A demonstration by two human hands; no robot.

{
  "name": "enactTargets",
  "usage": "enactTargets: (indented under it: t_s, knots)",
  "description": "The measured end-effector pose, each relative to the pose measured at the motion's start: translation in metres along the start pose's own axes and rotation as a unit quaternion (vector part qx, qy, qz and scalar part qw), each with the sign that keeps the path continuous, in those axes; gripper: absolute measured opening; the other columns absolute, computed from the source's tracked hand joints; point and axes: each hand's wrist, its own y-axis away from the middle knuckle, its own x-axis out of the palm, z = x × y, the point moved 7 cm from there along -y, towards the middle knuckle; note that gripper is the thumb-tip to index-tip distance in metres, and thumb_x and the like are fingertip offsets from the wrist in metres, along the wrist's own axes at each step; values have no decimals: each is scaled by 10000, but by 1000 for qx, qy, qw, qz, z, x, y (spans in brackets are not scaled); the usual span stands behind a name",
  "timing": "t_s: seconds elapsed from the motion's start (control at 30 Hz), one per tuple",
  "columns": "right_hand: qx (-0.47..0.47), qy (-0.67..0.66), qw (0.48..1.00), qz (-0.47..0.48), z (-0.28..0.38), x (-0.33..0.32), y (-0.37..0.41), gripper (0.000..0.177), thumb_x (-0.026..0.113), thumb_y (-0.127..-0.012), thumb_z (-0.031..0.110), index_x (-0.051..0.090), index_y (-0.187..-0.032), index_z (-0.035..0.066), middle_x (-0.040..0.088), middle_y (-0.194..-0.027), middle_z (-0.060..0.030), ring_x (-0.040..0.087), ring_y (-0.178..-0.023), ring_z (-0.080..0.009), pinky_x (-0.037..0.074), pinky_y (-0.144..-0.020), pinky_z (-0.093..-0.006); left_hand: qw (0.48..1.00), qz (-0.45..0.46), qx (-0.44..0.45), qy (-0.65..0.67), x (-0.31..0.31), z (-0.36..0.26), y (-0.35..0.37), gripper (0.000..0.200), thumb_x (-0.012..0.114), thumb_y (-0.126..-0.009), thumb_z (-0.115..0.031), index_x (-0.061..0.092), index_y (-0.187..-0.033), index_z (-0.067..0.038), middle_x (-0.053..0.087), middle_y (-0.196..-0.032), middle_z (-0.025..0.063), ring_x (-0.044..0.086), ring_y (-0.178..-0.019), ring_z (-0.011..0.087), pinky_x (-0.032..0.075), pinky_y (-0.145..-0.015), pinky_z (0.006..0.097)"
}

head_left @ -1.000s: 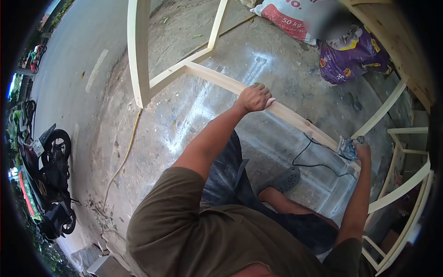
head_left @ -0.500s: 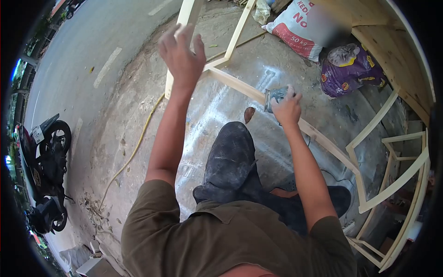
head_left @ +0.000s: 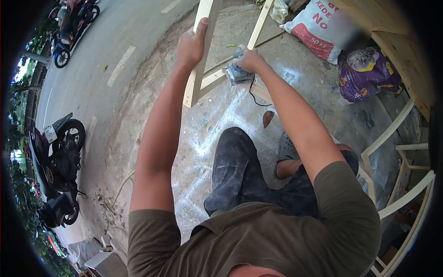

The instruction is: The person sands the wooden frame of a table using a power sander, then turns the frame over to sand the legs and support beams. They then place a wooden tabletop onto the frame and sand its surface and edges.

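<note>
My left hand (head_left: 193, 45) is wrapped round a pale timber bar of a wooden frame (head_left: 196, 79), its thumb lying along the upper face. My right hand (head_left: 251, 61) grips a dusty electric sander (head_left: 240, 76) from above. The sander sits on a rail of that same frame, near the joint with the bar under my left hand. A dark power cord (head_left: 253, 96) curls down from the tool. My forearm hides part of the rail to the right.
White dust streaks the concrete floor (head_left: 194, 124) around my knee. A printed 50 kg sack (head_left: 318, 34) and a purple bag (head_left: 364, 81) stand at upper right, beside more wooden frames (head_left: 392, 127). A parked motorbike (head_left: 60, 161) is at left; another motorbike (head_left: 62, 53) passes on the road.
My right hand has moved the sander leftward along the rail to the corner. My left hand, raised with fingers apart before, now holds the bar. A motorbike has come further into view.
</note>
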Motion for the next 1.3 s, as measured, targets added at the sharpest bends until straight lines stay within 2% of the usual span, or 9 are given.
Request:
enactTargets:
  t_s: [0.07,0.2,0.3,0.5,0.6,0.73,0.87,0.97,1.3]
  knots:
    - [-32,-49,997,45,-11,10,-39,925,774,-821,448,442,-1584,45,656,-1413,-232,624,-1304,-407,515,-1078,-437,1000,20,-23,8,-2,-6,4,928,312,-1023,-783,702,-1009,59,693,-885,291,658,-960,482,491,-885,501]
    - [-72,-244,960,119,-27,40,-107,948,842,-774,403,469,-1563,35,635,-1423,-234,617,-1294,-336,484,-1094,-388,1000,-5,-19,0,-3,-9,5,921,307,-1024,-784,675,-997,59,678,-905,280,638,-913,467,481,-865,498]
    - [-127,-219,958,136,-4,46,-123,962,832,-780,405,442,-1575,30,625,-1425,-237,609,-1295,-346,482,-1092,-398,999,3,-41,-30,0,2,1,880,302,-1051,-738,677,-1027,58,679,-995,289,613,-984,461,463,-919,494]
    - [-303,-163,933,104,121,-9,-6,900,735,-831,488,464,-1536,-3,653,-1342,-323,652,-1245,-435,530,-1051,-435,986,-85,119,-86,-5,-17,3,735,260,-1122,-574,686,-1080,23,649,-1180,277,541,-1172,442,396,-1040,501]
    - [-308,-127,939,85,119,-5,-7,921,749,-853,492,432,-1546,-25,677,-1292,-333,676,-1216,-423,532,-1047,-433,984,-85,130,-88,-5,-17,2,724,249,-1130,-554,682,-1061,22,653,-1144,268,553,-1149,439,404,-1032,498]
    - [-217,-140,944,205,83,7,-54,974,790,-871,440,339,-1591,-36,608,-1409,-332,615,-1307,-429,511,-1072,-447,992,-71,74,-73,-3,-12,4,724,240,-1134,-553,682,-1053,15,661,-1084,258,553,-1134,434,407,-1022,496]
    - [-371,-154,901,164,93,2,-29,945,812,-857,371,356,-1572,-46,586,-1412,-313,617,-1286,-411,494,-1098,-421,992,-72,75,-67,-4,-12,-1,738,227,-1135,-560,671,-1030,20,651,-1031,244,558,-1073,426,421,-971,494]
    - [-416,-183,864,217,112,-14,3,941,824,-848,323,355,-1565,-64,574,-1423,-317,592,-1317,-422,476,-1120,-429,995,-60,48,-63,-2,-5,4,756,215,-1132,-573,660,-1015,27,642,-1012,239,564,-1025,421,428,-939,490]
    - [-368,-85,894,242,127,-30,17,995,815,-896,379,259,-1598,-53,537,-1421,-390,528,-1375,-472,434,-1165,-454,995,-74,31,-68,-3,-3,2,820,217,-1114,-630,689,-1052,37,647,-1014,230,575,-1006,419,435,-932,488]
